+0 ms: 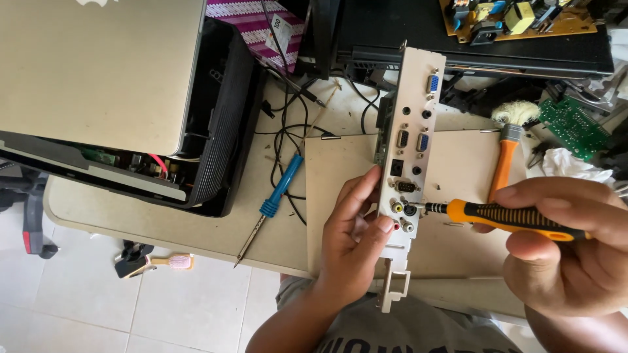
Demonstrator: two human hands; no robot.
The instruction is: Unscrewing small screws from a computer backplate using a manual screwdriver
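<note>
A white connector bracket [411,163] with blue, yellow and black ports stands upright above the front edge of a wooden board [458,163], the left hand [350,238] gripping its lower part, fingers curled around it. The right hand [566,252] closes around an orange-and-black screwdriver [504,218], whose tip touches the bracket's lower ports. On the table [163,222], a blue-handled screwdriver [278,193] lies left of the board; an orange-handled brush [507,147] lies towards the board's right edge.
</note>
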